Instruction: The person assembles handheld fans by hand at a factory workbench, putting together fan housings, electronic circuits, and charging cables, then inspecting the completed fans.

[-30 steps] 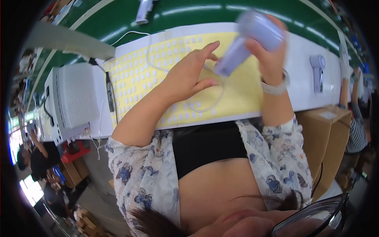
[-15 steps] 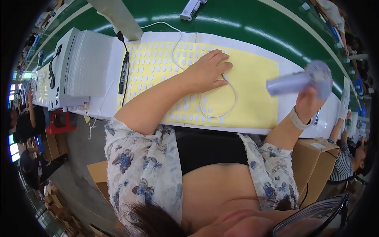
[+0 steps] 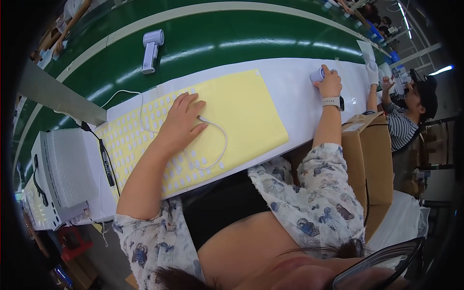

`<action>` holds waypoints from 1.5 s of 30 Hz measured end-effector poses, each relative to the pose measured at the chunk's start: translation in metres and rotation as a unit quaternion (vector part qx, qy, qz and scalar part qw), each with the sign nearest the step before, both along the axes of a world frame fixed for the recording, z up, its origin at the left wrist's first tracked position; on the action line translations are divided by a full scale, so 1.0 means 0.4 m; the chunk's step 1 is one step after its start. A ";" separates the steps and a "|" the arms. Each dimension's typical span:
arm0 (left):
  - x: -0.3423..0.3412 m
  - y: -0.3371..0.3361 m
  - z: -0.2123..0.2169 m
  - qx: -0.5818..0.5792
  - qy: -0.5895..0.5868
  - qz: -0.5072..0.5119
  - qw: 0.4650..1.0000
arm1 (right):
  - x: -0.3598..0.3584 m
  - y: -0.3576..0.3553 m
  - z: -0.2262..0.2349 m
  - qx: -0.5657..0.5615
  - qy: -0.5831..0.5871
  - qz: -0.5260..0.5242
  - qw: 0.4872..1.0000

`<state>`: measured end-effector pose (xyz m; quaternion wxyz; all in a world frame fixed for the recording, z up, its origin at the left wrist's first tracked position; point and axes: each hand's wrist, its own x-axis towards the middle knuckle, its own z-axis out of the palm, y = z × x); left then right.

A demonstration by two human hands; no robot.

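Observation:
My left hand [image 3: 181, 123] rests on the yellow sheet [image 3: 251, 111], fingers stretched and thumb apart. Between its thumb and forefinger lies the plug end of a white charging cable [image 3: 225, 140], which loops over the sheet; I see no grip on it. Rows of small white oval pieces [image 3: 126, 150] cover the sheet's left part. Far to the right, my right hand [image 3: 331, 83] is closed round a lavender handheld fan [image 3: 316, 76] at the white table covering; most of the fan is hidden by the fingers. Another pale handheld fan [image 3: 152, 52] lies on the green belt.
At the left stand a white device [image 3: 46, 179] and a stack of bubble wrap [image 3: 72, 166]. A grey post [image 3: 63, 96] rises behind a black marker [image 3: 106, 166]. An open carton [image 3: 357, 159] stands beside my right arm. A co-worker [image 3: 411, 116] sits further right.
My right hand has carried the fan away from the sheet's right side, farther along the white covering. My left hand stays by the cable plug. The view has turned to the right.

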<state>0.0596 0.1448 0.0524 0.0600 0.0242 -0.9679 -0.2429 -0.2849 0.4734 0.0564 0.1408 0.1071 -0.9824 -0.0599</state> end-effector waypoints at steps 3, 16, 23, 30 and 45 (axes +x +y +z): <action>-0.003 -0.003 -0.002 0.007 0.004 -0.003 1.000 | -0.045 0.028 -0.005 0.007 0.012 -0.025 1.000; -0.007 -0.005 -0.025 -0.005 0.117 -0.017 0.993 | 0.309 -0.628 -0.032 -0.059 0.009 0.500 0.864; -0.024 -0.012 -0.008 0.112 0.141 0.073 0.981 | 0.425 -0.844 -0.038 -0.098 -0.074 0.541 0.832; -0.028 -0.016 -0.013 0.162 0.218 0.132 0.953 | 0.344 -0.817 -0.037 -0.177 -0.118 0.531 0.820; -0.004 -0.106 0.020 0.789 0.161 0.198 0.559 | 0.581 -0.507 0.100 -0.156 -0.247 0.546 0.785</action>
